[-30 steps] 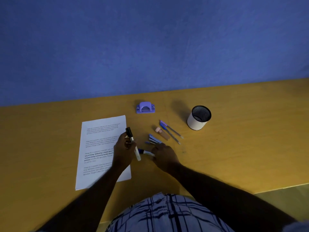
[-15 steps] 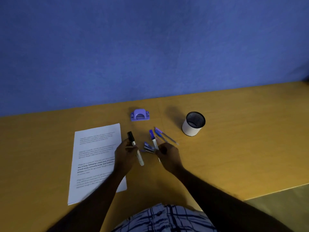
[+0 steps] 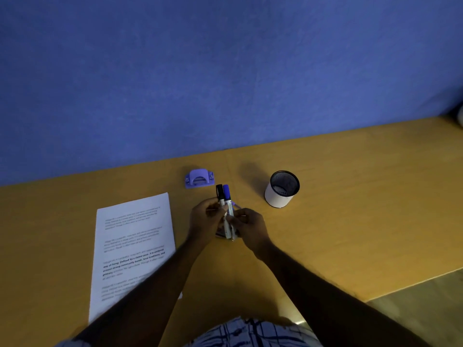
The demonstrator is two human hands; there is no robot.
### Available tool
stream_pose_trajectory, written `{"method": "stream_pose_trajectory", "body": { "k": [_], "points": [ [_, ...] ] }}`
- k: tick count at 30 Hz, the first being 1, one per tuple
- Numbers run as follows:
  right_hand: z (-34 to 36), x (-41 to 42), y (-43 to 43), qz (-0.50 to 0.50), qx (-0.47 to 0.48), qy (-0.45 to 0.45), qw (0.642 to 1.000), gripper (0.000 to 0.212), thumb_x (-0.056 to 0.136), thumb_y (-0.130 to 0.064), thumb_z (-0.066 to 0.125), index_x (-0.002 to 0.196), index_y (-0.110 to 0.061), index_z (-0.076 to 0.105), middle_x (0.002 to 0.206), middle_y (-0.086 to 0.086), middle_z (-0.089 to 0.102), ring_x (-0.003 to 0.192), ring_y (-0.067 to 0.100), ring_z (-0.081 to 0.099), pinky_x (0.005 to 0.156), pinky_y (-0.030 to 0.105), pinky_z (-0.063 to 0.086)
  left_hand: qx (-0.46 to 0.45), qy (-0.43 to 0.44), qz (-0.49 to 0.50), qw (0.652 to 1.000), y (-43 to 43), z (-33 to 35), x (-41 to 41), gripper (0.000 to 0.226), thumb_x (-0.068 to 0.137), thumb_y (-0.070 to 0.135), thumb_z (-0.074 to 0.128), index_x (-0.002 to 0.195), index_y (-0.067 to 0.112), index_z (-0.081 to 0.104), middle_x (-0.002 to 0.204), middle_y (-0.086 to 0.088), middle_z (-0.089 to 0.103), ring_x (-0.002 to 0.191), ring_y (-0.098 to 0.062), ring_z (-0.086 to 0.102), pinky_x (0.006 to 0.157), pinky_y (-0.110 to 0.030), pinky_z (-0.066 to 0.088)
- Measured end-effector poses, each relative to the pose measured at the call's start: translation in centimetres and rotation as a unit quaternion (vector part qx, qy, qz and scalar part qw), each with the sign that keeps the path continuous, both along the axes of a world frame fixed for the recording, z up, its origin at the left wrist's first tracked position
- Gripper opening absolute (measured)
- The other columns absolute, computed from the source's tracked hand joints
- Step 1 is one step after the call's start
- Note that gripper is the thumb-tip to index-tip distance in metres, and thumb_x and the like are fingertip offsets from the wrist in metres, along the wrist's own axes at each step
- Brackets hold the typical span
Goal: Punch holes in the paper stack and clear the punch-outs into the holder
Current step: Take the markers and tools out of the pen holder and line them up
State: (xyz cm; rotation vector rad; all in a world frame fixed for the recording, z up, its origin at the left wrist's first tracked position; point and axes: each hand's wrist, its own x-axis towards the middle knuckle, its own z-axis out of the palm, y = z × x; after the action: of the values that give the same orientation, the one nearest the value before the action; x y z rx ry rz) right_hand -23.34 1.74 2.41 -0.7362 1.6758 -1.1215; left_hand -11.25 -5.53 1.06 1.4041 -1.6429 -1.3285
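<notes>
Between both hands (image 3: 204, 217) (image 3: 250, 227), two markers (image 3: 227, 195).

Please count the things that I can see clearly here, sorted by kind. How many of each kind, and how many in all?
markers: 2, the black-capped marker gripped by the left hand, the blue-capped marker by the right hand
hole punch: 1
holder: 1
paper stack: 1
Total: 5. Other pens in the hands are too hidden to count.

What's on my bench (image 3: 350, 221)
From the markers (image 3: 226, 196): punch (image 3: 199, 178) at 11 o'clock, holder (image 3: 281, 196) at 2, paper stack (image 3: 132, 234) at 9.
</notes>
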Motion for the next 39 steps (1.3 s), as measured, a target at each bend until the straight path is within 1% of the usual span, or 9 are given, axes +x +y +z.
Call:
{"method": "stream_pose_trajectory", "body": {
  "k": [3, 7, 11, 15, 17, 19, 22, 30, 39],
  "points": [
    [-0.1, -0.8, -0.8, 0.004, -0.011, -0.005, 1.000, 0.007, 0.087, -0.012, 0.070, 0.084, -0.018, 0.067, 0.077, 0.003, 0.073, 0.064, 0.010, 0.067, 0.058, 0.027, 0.053, 0.013, 0.006, 0.011, 1.000, -0.7, -0.3, -0.9, 0.035, 0.084, 0.019, 0.071, 0.117, 0.008, 0.064, 0.102, -0.004, 0.071, 0.094, -0.015, 0.067, 0.081, -0.031, 0.056],
    [-0.6, -2.1, -2.6, 0.034, 0.003, 0.067, 0.997, 0.014, 0.083, -0.011, 0.072, 0.085, -0.025, 0.069, 0.081, 0.004, 0.075, 0.067, 0.013, 0.068, 0.061, 0.033, 0.054, -0.004, -0.010, 0.006, 1.000, -1.6, -0.1, -2.3, 0.031, 0.084, 0.019, 0.071, 0.114, 0.010, 0.066, 0.096, 0.005, 0.069, 0.088, -0.003, 0.064, 0.073, -0.017, 0.051],
    [-0.8, -3.6, -5.5, 0.008, 0.019, 0.127, 0.992, 0.006, 0.082, -0.017, 0.072, 0.077, -0.016, 0.070, 0.074, 0.007, 0.073, 0.064, 0.018, 0.068, 0.058, 0.035, 0.053, -0.018, -0.022, 0.003, 1.000, -3.9, -0.3, -3.8, 0.032, 0.085, 0.022, 0.071, 0.114, 0.011, 0.067, 0.103, 0.001, 0.071, 0.090, -0.004, 0.064, 0.076, -0.010, 0.049],
    [-1.3, -5.6, -9.6, -0.029, 0.052, 0.189, 0.980, 0.026, 0.080, -0.027, 0.072, 0.068, -0.006, 0.067, 0.063, 0.010, 0.068, 0.054, 0.017, 0.058, 0.050, 0.032, 0.043, -0.009, -0.036, -0.005, 0.999, -6.1, -0.7, -4.6, 0.032, 0.087, 0.024, 0.068, 0.116, 0.010, 0.066, 0.103, 0.003, 0.069, 0.092, -0.007, 0.063, 0.077, -0.013, 0.047],
    [-1.2, -6.5, -11.7, -0.046, 0.082, 0.198, 0.976, 0.018, 0.078, -0.028, 0.072, 0.073, -0.012, 0.068, 0.068, 0.006, 0.068, 0.060, 0.019, 0.061, 0.054, 0.032, 0.043, 0.009, -0.040, -0.008, 0.999, -6.9, -1.1, -4.8, 0.029, 0.088, 0.026, 0.066, 0.114, 0.014, 0.066, 0.100, 0.005, 0.068, 0.092, -0.005, 0.064, 0.079, -0.017, 0.048],
    [-1.1, -7.3, -13.6, -0.050, 0.113, 0.212, 0.970, 0.016, 0.079, -0.028, 0.071, 0.086, -0.013, 0.071, 0.079, 0.006, 0.071, 0.070, 0.022, 0.065, 0.057, 0.028, 0.044, 0.017, -0.056, 0.003, 0.998, -7.5, -1.7, -4.8, 0.023, 0.088, 0.024, 0.066, 0.109, 0.016, 0.068, 0.092, 0.011, 0.065, 0.085, 0.005, 0.060, 0.072, -0.006, 0.043],
    [-1.5, -8.8, -16.0, -0.035, 0.148, 0.248, 0.957, 0.022, 0.080, -0.030, 0.067, 0.087, -0.009, 0.072, 0.084, 0.010, 0.072, 0.079, 0.029, 0.068, 0.065, 0.037, 0.056, 0.007, -0.063, 0.008, 0.998, -8.0, -2.7, -4.6, 0.018, 0.086, 0.016, 0.068, 0.104, 0.013, 0.070, 0.086, 0.014, 0.064, 0.080, 0.010, 0.057, 0.066, 0.001, 0.039],
    [-2.5, -12.1, -20.5, -0.039, 0.218, 0.274, 0.936, 0.027, 0.087, -0.015, 0.064, 0.111, -0.003, 0.059, 0.109, 0.014, 0.064, 0.096, 0.031, 0.065, 0.071, 0.036, 0.055, -0.010, -0.058, -0.032, 0.998, -8.6, -4.4, -3.8, 0.018, 0.088, 0.014, 0.066, 0.105, 0.016, 0.068, 0.097, 0.008, 0.068, 0.089, 0.003, 0.061, 0.073, -0.004, 0.045],
    [-3.6, -13.1, -21.8, -0.029, 0.249, 0.308, 0.918, 0.032, 0.089, -0.017, 0.063, 0.118, -0.006, 0.054, 0.111, 0.012, 0.062, 0.089, 0.024, 0.059, 0.078, 0.039, 0.058, -0.003, -0.046, -0.050, 0.998, -9.5, -5.2, -4.7, 0.020, 0.088, 0.016, 0.066, 0.108, 0.016, 0.067, 0.098, 0.007, 0.070, 0.093, -0.003, 0.065, 0.081, -0.020, 0.054]
  ]
}}
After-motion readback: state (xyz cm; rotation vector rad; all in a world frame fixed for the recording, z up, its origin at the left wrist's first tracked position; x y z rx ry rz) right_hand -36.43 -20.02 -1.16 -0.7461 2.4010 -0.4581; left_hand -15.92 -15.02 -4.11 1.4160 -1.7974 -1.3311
